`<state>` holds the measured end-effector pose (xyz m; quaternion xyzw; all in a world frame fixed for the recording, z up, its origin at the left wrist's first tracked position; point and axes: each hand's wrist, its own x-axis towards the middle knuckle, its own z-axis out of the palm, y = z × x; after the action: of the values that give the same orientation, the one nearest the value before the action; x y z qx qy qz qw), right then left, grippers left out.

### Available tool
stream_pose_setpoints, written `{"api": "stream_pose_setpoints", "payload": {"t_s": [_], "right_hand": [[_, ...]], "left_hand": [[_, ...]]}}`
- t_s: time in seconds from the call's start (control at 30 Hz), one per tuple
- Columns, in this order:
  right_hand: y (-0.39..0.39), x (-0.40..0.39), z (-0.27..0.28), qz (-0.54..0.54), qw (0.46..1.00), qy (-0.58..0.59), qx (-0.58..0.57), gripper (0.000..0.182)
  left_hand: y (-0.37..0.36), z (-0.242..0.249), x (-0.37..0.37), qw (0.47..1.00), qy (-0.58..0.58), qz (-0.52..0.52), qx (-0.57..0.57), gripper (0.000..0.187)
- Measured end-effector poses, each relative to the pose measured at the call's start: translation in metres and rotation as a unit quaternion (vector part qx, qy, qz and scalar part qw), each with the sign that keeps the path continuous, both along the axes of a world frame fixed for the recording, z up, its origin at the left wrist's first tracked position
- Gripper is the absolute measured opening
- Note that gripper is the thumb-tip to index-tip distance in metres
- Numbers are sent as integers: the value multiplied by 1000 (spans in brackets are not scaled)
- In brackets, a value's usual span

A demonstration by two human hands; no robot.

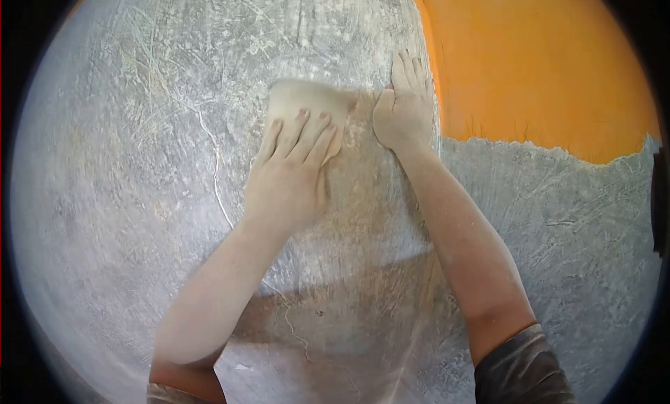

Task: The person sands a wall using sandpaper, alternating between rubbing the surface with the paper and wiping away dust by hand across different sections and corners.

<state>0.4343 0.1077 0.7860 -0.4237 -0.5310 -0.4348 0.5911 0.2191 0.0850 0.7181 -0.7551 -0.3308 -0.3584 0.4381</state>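
Note:
My left hand presses a pale beige sheet of sandpaper flat against the grey wall. Its fingers lie spread over the lower part of the sheet, whose top edge is slightly blurred and sticks out above the fingertips. To the right, my right hand rests on the wall with its fingers stretched upward, beside the edge of the orange painted area. Nothing shows in that hand. Pale dust coats both hands and forearms.
The wall is scratched and patchy. A thin crack runs down it left of my left hand and continues below my forearm. The orange paint ends in a ragged lower edge. A dark object shows at the far right rim.

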Motion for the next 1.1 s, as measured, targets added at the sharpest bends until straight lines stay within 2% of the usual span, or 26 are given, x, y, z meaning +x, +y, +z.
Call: {"api": "stream_pose_setpoints", "payload": {"t_s": [0.07,0.13,0.2,0.23,0.3,0.37,0.43,0.5,0.53,0.67,0.73,0.83,0.9,0.97,1.03,1.07,1.1], "right_hand": [[2,-1,0,-9,1000,0,-1,63],[4,1,0,0,1000,-1,10,63],[1,1,-2,11,1000,-4,8,63],[0,2,-3,16,1000,-6,6,63],[1,1,-5,5,1000,-1,2,63],[0,2,-1,10,1000,-2,11,63],[2,1,-4,31,999,-4,17,63],[3,-5,-6,18,999,4,40,61],[2,-5,-2,5,998,5,54,60],[5,-6,-1,-1,999,6,43,62],[4,-1,0,-16,1000,4,19,65],[0,0,-1,21,1000,4,2,65],[0,0,2,34,999,4,5,65],[2,-2,-4,22,1000,-1,2,64],[3,-3,-2,-23,1000,-5,19,64],[1,-2,-3,9,1000,1,19,63],[-2,-2,-2,40,999,6,24,63]], "left_hand": [[12,47,19,994,20,48,97,54],[13,111,46,976,-13,123,181,52],[19,168,64,985,-91,31,146,52],[24,168,67,983,-92,27,155,52],[31,161,66,981,-92,27,168,52],[3,104,45,979,4,143,143,51],[11,26,20,992,28,31,115,50],[4,5,2,998,32,-7,54,51],[4,5,0,999,31,-31,27,51],[30,114,48,968,5,56,243,50],[21,168,73,986,-84,-31,141,48],[30,147,77,973,-76,19,217,47],[8,76,51,986,40,84,137,49],[11,-9,15,992,86,29,93,52],[5,-15,2,995,82,8,55,52],[4,-15,1,997,74,-5,33,53],[11,6,9,993,60,-6,98,52]]}}
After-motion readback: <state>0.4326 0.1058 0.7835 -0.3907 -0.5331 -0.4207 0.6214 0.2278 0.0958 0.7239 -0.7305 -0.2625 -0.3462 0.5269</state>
